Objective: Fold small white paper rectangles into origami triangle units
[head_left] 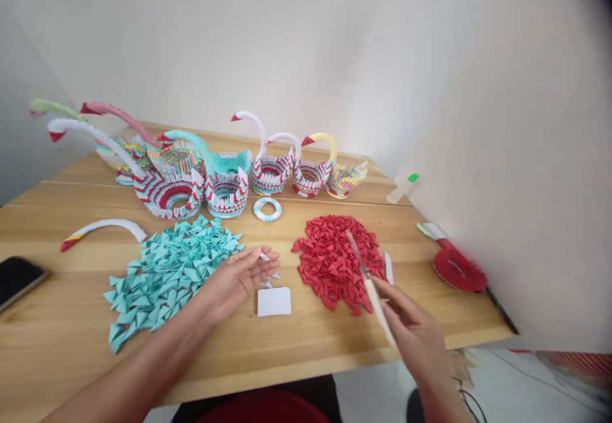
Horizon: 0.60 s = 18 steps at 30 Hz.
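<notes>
Paper swans stood finished at upper left; teal pile and red pile lay loose. The left hand lay open, fingers wide; the right hand held a blurred strip.

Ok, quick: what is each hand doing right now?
Left hand: open, palm up, beside the teal pile.
Right hand: closed on a thin pale strip, blurred.

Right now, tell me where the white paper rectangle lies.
In the head view, the white paper rectangle lies flat on the table, between the teal pile and the red pile, beside the left hand.
</notes>
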Motion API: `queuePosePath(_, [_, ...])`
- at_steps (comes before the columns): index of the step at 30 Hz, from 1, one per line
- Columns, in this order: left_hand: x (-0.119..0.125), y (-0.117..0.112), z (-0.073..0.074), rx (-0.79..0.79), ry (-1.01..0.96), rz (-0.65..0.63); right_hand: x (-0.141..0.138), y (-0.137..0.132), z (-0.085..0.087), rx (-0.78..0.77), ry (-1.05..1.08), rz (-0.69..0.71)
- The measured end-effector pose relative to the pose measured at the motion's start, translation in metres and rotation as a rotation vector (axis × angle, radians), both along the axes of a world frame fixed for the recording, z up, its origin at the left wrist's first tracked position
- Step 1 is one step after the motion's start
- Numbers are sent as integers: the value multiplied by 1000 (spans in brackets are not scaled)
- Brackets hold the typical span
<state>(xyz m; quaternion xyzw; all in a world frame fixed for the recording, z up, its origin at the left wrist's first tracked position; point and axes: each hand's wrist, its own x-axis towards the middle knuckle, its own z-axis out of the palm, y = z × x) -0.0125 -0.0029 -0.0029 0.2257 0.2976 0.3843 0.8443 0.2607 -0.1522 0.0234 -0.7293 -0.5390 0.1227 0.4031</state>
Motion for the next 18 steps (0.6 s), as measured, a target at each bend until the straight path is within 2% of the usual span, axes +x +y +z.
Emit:
queuePosePath(4, [1,-3,5,-31,17,-8,-43,6,-5,-23,-1,292])
queuePosePath(7, [2,-4,6,-36,12,-2,-64,13,-7,-14,-11,397])
queuePosePath(18, [-1,-5,9,-2,-28,-55,-68,21,-10,-41,-38,432])
